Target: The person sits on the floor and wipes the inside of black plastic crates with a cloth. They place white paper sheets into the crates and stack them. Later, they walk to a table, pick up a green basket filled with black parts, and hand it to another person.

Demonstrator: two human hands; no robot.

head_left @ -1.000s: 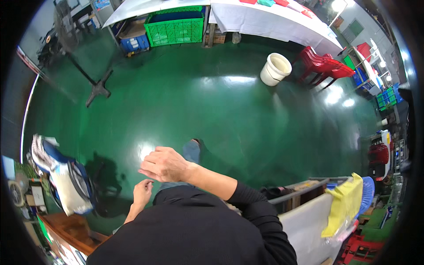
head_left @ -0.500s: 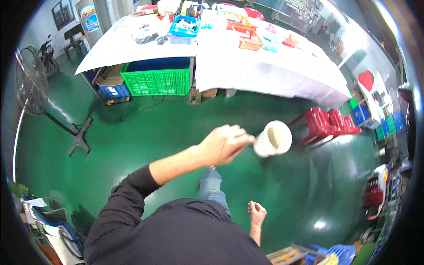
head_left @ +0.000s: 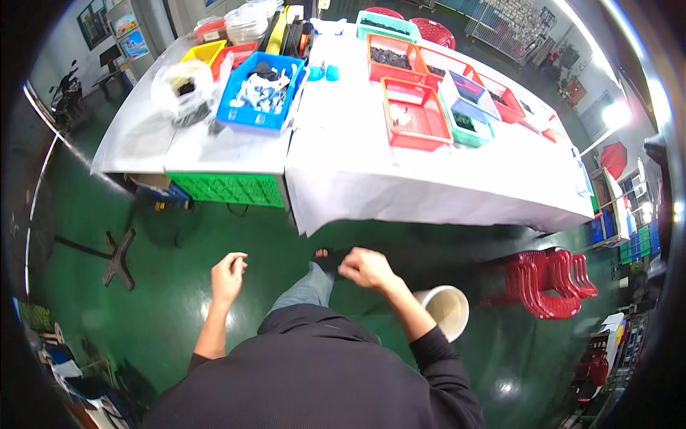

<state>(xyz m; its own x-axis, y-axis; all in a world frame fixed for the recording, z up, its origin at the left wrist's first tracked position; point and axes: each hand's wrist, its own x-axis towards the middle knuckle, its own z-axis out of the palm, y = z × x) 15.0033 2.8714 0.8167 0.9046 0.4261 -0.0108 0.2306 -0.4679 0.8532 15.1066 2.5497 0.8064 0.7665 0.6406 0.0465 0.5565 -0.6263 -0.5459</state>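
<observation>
My left hand point(head_left: 228, 277) hangs over the green floor with its fingers curled in, and no object shows in it. To its right, my right hand point(head_left: 366, 269) is bent into a loose fist, its back toward me, also with nothing visible in it. A white bucket point(head_left: 459, 314) stands on the floor beside my right forearm, which overlaps its left edge in the picture. Ahead is a table with a white cover point(head_left: 343, 150). On it are a blue basket point(head_left: 246, 118) of white and dark pieces and a red-orange basket point(head_left: 429, 121) with a few pale pieces.
Stacked red plastic stools point(head_left: 536, 282) stand at the right. A fan's dark base point(head_left: 118, 261) rests on the floor at the left. Below the table is a green crate point(head_left: 229, 189). More baskets, including a teal one point(head_left: 386, 27), cover the table's far side.
The table has come closer and the bucket now sits nearer my body. My left hand has swung back to the left; my right hand has swung forward.
</observation>
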